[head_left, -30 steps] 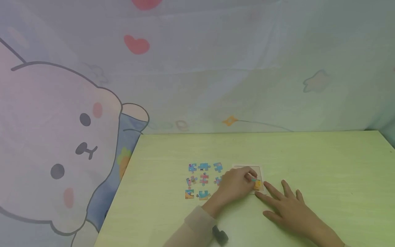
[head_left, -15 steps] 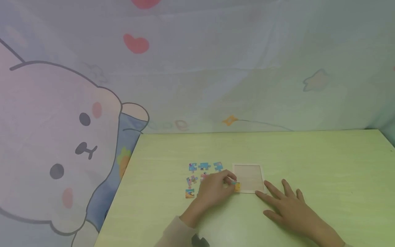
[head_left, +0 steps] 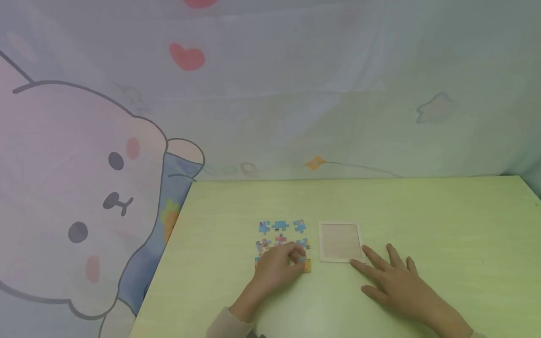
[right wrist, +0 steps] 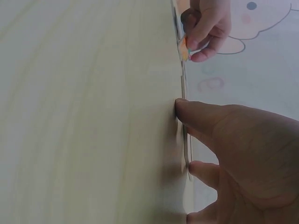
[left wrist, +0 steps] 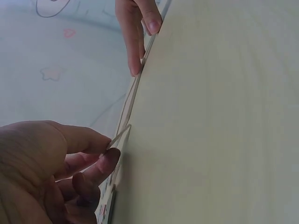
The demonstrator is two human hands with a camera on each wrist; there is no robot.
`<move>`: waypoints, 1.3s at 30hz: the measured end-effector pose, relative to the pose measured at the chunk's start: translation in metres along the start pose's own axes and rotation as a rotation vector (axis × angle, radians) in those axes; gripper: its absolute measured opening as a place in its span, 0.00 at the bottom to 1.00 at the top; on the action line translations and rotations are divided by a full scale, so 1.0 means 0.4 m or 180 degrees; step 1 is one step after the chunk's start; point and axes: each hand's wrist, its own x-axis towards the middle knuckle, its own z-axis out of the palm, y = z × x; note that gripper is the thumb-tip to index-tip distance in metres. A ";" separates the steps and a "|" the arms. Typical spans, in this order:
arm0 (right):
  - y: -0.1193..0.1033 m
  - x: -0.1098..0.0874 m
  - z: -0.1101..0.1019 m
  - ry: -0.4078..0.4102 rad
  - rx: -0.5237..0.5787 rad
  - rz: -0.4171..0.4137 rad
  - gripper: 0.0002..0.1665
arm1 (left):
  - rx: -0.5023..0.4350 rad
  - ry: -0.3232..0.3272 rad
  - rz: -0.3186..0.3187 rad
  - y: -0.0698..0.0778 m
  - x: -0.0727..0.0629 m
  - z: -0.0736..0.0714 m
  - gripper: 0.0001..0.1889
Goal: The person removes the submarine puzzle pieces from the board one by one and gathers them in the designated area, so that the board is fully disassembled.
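Note:
My left hand point(head_left: 276, 267) pinches an orange-yellow jigsaw piece point(head_left: 307, 266) between thumb and fingers, at the lower right of the loose jigsaw pieces point(head_left: 280, 226). From the left wrist view, the held piece point(left wrist: 120, 135) appears edge-on and tilted over the table; its orange face point(right wrist: 184, 48) shows in the right wrist view. A square wooden puzzle tray point(head_left: 320, 241) lies just right of that hand, with no pieces in it. Fingers spread, my right hand point(head_left: 399, 286) rests at the tray's lower right corner, fingertips right at its rim. The left hand hides part of the lower rows.
Several blue and pink pieces lie in loose rows on the pale table point(head_left: 444, 225), left of the tray. Behind the table hangs a curtain point(head_left: 296, 94) printed with a cartoon animal, hearts and a star.
My left hand has moved left with the orange-yellow jigsaw piece, from over the tray to beside the loose pieces, uncovering the tray. The right hand has stayed in place.

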 end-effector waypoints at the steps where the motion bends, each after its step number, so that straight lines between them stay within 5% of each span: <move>1: 0.000 0.000 0.000 -0.0004 0.0000 0.0006 0.33 | 0.0016 -0.0003 0.0000 -0.003 -0.001 0.000 0.07; 9: 0.002 -0.001 -0.005 -0.0033 0.0007 0.0039 0.33 | 0.0133 0.0027 0.0167 -0.010 0.000 0.002 0.07; 26: 0.000 0.006 -0.010 -0.0114 0.0038 0.0021 0.33 | 0.0282 0.0077 0.0081 -0.012 0.000 0.001 0.09; 32: 0.006 0.007 -0.016 -0.0147 0.0001 0.0010 0.34 | 0.0296 0.0121 0.0036 -0.002 0.000 -0.031 0.11; 39: 0.042 0.019 -0.052 -0.0200 0.0084 0.0093 0.40 | 0.0654 0.0366 0.0079 0.001 0.026 -0.090 0.13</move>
